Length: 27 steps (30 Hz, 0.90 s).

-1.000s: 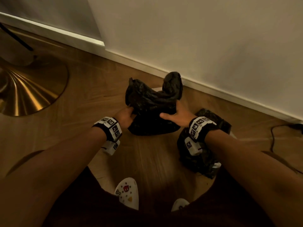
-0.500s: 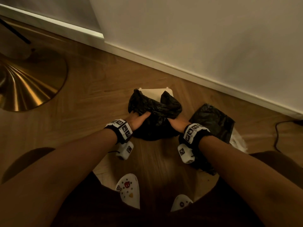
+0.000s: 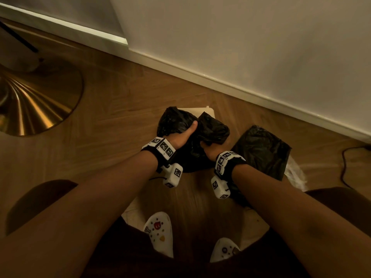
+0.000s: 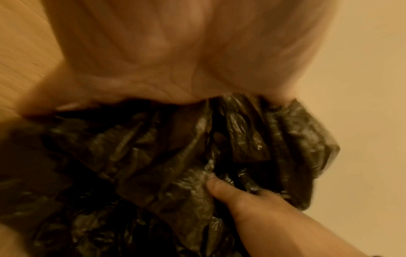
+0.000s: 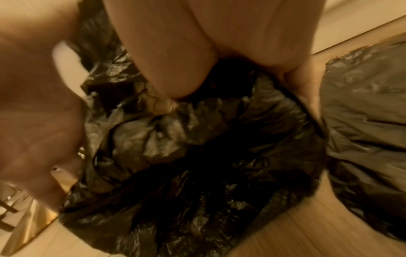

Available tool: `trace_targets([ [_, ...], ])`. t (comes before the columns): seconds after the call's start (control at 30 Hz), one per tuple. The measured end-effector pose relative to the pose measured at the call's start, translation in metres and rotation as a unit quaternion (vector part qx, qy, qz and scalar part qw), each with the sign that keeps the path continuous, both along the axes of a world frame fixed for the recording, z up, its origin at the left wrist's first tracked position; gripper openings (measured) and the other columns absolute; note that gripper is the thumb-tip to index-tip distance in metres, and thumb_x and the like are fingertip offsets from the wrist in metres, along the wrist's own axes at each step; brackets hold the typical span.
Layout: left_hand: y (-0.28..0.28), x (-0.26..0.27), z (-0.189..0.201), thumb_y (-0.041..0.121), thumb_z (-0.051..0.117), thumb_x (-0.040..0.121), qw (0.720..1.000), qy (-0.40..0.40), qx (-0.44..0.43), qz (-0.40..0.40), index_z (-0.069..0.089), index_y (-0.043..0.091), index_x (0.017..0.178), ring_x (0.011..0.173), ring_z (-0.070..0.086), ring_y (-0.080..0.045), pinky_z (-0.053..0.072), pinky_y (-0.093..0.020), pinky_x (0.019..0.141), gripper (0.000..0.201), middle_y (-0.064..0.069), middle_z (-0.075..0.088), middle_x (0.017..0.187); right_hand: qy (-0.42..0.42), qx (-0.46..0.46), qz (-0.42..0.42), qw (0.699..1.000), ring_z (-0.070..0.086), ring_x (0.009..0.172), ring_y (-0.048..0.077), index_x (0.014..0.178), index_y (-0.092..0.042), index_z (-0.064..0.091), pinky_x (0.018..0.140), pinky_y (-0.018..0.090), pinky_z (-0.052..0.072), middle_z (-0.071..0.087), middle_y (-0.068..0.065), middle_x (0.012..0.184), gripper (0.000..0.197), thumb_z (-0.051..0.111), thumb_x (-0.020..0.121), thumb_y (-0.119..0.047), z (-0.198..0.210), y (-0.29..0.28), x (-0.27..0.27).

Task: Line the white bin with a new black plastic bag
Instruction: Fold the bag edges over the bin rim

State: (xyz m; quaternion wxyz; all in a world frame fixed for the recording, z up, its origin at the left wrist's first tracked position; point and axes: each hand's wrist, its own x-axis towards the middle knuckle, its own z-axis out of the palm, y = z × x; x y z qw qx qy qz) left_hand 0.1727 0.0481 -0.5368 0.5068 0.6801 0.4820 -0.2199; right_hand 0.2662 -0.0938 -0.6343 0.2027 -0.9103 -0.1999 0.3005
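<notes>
Over the white bin (image 3: 208, 111), which stands on the wood floor (image 3: 120, 117) near the wall, the new black bag (image 3: 192, 145) lies bunched across the opening. Left hand (image 3: 181, 135) and right hand (image 3: 209, 148) each clutch a fold of its film, probably to pull the mouth apart over the rim. A second black bag (image 3: 261, 151) lies just right.

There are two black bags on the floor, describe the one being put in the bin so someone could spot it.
Follow the white wall down to the white bin. The black bag sits bunched over it, gripped by both hands; the other bag lies untouched to its right.
</notes>
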Motion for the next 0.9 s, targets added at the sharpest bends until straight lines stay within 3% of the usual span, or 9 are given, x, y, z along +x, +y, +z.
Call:
trace_targets([
  [0.1, -0.003, 0.004, -0.008, 0.099, 0.043, 0.053, 0.997, 0.050, 0.050, -0.033, 0.031, 0.018, 0.152, 0.138, 0.041, -0.033, 0.029, -0.042, 0.117, 0.128, -0.010, 0.037, 0.156, 0.120, 0.076, 0.007, 0.990, 0.042, 0.142, 0.018, 0.152, -0.035, 0.035, 0.117, 0.035, 0.032, 0.041, -0.004, 0.156, 0.103, 0.056, 0.063, -0.084, 0.015, -0.011, 0.003],
  [0.23, 0.002, 0.005, -0.028, 0.101, 0.032, 0.045, 0.981, 0.124, 0.130, -0.068, 0.032, 0.013, 0.151, 0.135, 0.042, -0.036, 0.032, -0.044, 0.114, 0.138, -0.014, 0.040, 0.152, 0.232, 0.098, 0.067, 0.965, 0.045, 0.139, 0.015, 0.151, -0.035, 0.038, 0.119, 0.041, 0.035, 0.044, -0.006, 0.155, 0.110, 0.067, 0.059, -0.088, 0.051, -0.020, 0.016],
  [0.33, 0.008, 0.003, -0.044, 0.100, 0.025, 0.038, 0.976, 0.130, 0.164, -0.051, 0.030, 0.013, 0.152, 0.136, 0.039, -0.037, 0.031, -0.045, 0.111, 0.143, -0.017, 0.035, 0.154, 0.318, 0.090, -0.006, 0.944, 0.056, 0.127, 0.021, 0.147, -0.026, 0.045, 0.113, 0.039, 0.043, 0.054, -0.001, 0.146, 0.109, 0.059, 0.062, -0.092, 0.070, -0.020, 0.027],
  [0.4, 0.011, 0.001, -0.043, 0.097, 0.024, 0.050, 0.974, 0.116, 0.185, -0.062, 0.031, 0.014, 0.152, 0.137, 0.039, -0.038, 0.031, -0.045, 0.112, 0.132, -0.019, 0.034, 0.155, 0.283, 0.060, -0.065, 0.955, 0.059, 0.124, 0.026, 0.147, -0.020, 0.046, 0.109, 0.037, 0.045, 0.056, 0.004, 0.143, 0.115, 0.057, 0.060, -0.094, 0.071, -0.014, 0.028],
  [0.5, 0.010, -0.003, -0.034, 0.084, 0.036, 0.079, 0.967, 0.102, 0.215, -0.095, 0.034, 0.007, 0.149, 0.137, 0.038, -0.040, 0.032, -0.045, 0.113, 0.104, -0.023, 0.036, 0.152, 0.172, 0.005, -0.092, 0.981, 0.061, 0.119, 0.031, 0.142, -0.012, 0.050, 0.095, 0.034, 0.048, 0.060, 0.010, 0.138, 0.102, 0.054, 0.072, -0.086, 0.064, -0.004, 0.018],
  [0.6, 0.009, -0.006, -0.031, 0.082, 0.044, 0.076, 0.955, 0.108, 0.249, -0.119, 0.040, 0.009, 0.145, 0.132, 0.043, -0.040, 0.038, -0.046, 0.110, 0.101, -0.023, 0.037, 0.149, 0.095, -0.050, -0.064, 0.992, 0.065, 0.107, 0.032, 0.126, -0.008, 0.060, 0.083, 0.034, 0.050, 0.066, 0.013, 0.124, 0.088, 0.053, 0.078, -0.081, 0.058, 0.003, 0.013],
  [0.77, 0.010, -0.014, -0.043, 0.079, 0.039, 0.077, 0.934, 0.018, 0.288, -0.209, 0.047, 0.023, 0.142, 0.131, 0.038, -0.038, 0.037, -0.045, 0.108, 0.086, -0.012, 0.050, 0.143, -0.068, -0.159, 0.026, 0.985, 0.064, 0.091, 0.029, 0.090, -0.016, 0.063, 0.082, 0.039, 0.051, 0.067, 0.008, 0.101, 0.069, 0.053, 0.075, -0.083, 0.058, 0.009, 0.016],
  [0.9, 0.012, -0.020, -0.044, 0.091, 0.025, 0.068, 0.919, -0.032, 0.312, -0.241, 0.039, 0.035, 0.146, 0.133, 0.038, -0.034, 0.034, -0.046, 0.111, 0.098, -0.010, 0.044, 0.149, -0.070, -0.138, 0.053, 0.986, 0.056, 0.073, 0.023, 0.086, -0.016, 0.061, 0.069, 0.034, 0.037, 0.063, 0.005, 0.085, 0.055, 0.055, 0.084, -0.071, 0.064, 0.011, 0.020],
])
